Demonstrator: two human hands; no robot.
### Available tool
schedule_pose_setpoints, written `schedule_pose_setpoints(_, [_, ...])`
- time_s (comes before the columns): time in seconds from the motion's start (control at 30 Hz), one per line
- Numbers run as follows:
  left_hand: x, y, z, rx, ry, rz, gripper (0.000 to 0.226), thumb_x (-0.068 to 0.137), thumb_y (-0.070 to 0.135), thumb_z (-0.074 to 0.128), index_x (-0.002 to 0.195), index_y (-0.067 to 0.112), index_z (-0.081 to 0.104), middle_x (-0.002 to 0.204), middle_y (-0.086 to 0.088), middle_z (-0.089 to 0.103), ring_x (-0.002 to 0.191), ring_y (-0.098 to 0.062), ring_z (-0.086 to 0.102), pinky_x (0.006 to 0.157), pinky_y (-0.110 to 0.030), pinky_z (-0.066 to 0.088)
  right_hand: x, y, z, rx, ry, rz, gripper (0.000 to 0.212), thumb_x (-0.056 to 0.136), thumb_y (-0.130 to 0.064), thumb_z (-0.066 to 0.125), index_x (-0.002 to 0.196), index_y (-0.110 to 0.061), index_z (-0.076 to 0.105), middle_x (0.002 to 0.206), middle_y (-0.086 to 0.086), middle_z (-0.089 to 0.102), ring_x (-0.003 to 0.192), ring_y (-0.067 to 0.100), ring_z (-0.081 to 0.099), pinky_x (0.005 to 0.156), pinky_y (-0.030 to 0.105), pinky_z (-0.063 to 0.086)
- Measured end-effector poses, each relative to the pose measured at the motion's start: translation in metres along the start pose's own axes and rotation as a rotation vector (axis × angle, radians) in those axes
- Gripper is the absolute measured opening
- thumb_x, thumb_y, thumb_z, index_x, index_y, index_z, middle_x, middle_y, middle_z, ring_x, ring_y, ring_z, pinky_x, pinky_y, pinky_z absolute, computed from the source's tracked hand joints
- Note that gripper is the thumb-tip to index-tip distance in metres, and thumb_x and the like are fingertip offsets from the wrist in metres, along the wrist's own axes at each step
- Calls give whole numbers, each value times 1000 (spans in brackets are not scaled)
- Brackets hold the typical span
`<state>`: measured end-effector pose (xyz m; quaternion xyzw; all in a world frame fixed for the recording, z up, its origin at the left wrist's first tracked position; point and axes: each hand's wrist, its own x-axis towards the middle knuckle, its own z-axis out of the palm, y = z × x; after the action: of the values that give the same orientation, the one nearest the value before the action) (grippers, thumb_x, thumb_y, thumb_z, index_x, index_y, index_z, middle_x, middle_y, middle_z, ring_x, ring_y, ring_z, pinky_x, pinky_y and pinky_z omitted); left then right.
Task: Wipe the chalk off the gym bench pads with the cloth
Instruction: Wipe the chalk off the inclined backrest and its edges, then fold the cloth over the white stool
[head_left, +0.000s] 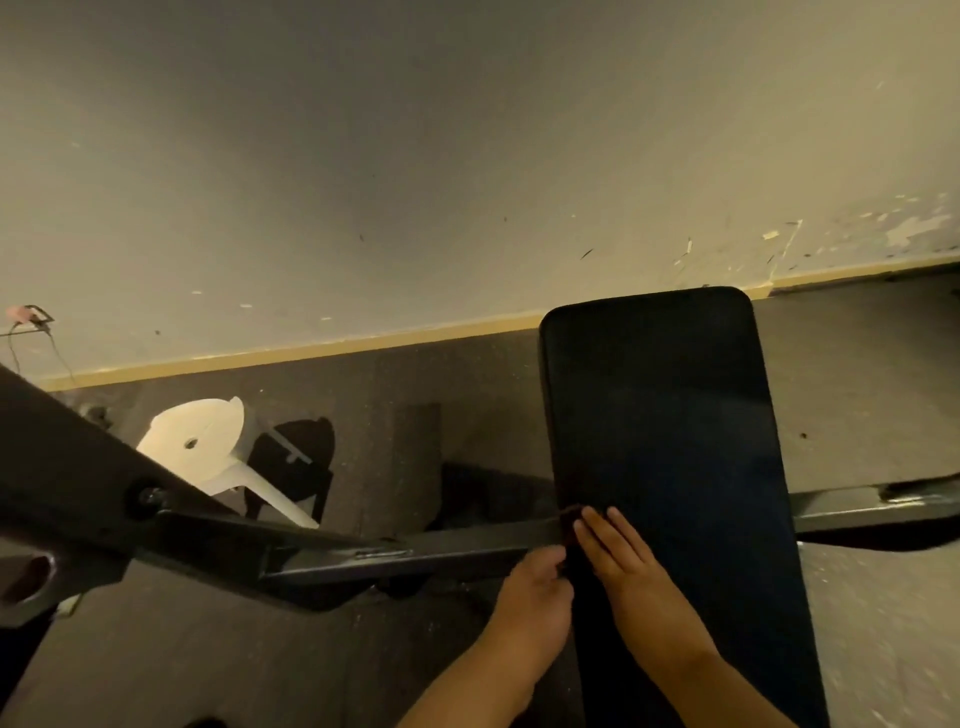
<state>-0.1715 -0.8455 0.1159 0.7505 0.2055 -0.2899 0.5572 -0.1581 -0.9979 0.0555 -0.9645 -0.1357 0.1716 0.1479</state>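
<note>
At bench pad (660, 415) edge, right hand (618, 556) pressing flat, fingers straight, on cloth (570, 519) — soft, light, best held under palm; left hand (535, 587) curling alongside — grip unclear.

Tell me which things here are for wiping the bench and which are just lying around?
For the job: bench pad, dark cloth at its left edge, left hand, right hand.
Just lying about: white plastic stool on the floor, metal frame bar.
</note>
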Motion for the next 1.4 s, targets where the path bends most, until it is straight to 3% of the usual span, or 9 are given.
schedule_pose_setpoints(0.17, [-37,-18,-5,-259,-5,-167,34,106,37,40,135,25,55,132,3,60,119,-14,57,110,-34,40,-37,-68,-8,758,162,340,60,99,-16,57,151,-36,35,156,-18,31,145,5,28,116,26,27])
schedule_pose_setpoints(0.37, [-80,-17,-50,-625,-63,-282,37,92,31,69,127,22,60,118,-5,72,113,-25,66,104,-47,48,-76,-136,-49,1253,14,362,78,88,7,61,146,-40,40,144,-19,42,129,0,39,102,20,35])
schedule_pose_setpoints(0.5, [-115,-14,-85,-700,-29,-188,34,84,21,74,118,15,68,105,-14,75,101,-34,72,98,-52,51,-93,-165,-74,1405,-13,463,47,87,-12,74,128,-27,57,120,-9,67,98,3,65,71,15,47])
schedule_pose_setpoints(0.67, [-166,-5,-130,-792,-86,-35,39,77,19,71,116,16,70,111,-13,74,105,-32,71,101,-52,48,-114,-201,-101,1430,17,485,17,99,-21,60,97,-23,77,93,0,78,91,16,74,89,46,57])
schedule_pose_setpoints(0.77, [-197,5,-146,-862,-13,20,28,84,13,63,112,8,67,95,-16,76,84,-29,75,70,-38,58,-127,-232,-113,1394,78,449,23,101,-27,58,88,-31,76,93,1,77,94,24,73,89,54,57])
schedule_pose_setpoints(0.9, [-233,-2,-182,-834,95,220,23,98,-7,41,92,7,57,49,-5,66,40,-19,64,30,-21,42,-136,-280,-130,1642,139,474,16,99,-12,59,94,-13,74,97,15,75,91,30,72,71,44,60])
schedule_pose_setpoints(1.07, [-260,-20,-233,-864,198,286,18,95,1,52,104,10,65,77,-5,77,67,-19,74,50,-23,56,-152,-347,-146,1772,-40,446,17,98,-9,54,107,-5,68,96,20,74,95,38,69,80,49,56])
schedule_pose_setpoints(1.27, [-326,-50,-289,-869,312,386,27,89,35,62,105,17,74,107,-16,74,101,-33,71,95,-48,53,-170,-419,-149,1433,-304,96,34,92,-32,70,118,-10,67,109,8,76,104,23,72,94,51,56])
schedule_pose_setpoints(1.4, [-361,-68,-316,-817,519,399,28,98,34,55,101,13,72,102,-16,75,89,-24,72,73,-35,55,-173,-457,-151,1283,-325,-12,29,93,-30,70,112,-9,65,102,7,77,97,23,74,88,47,59])
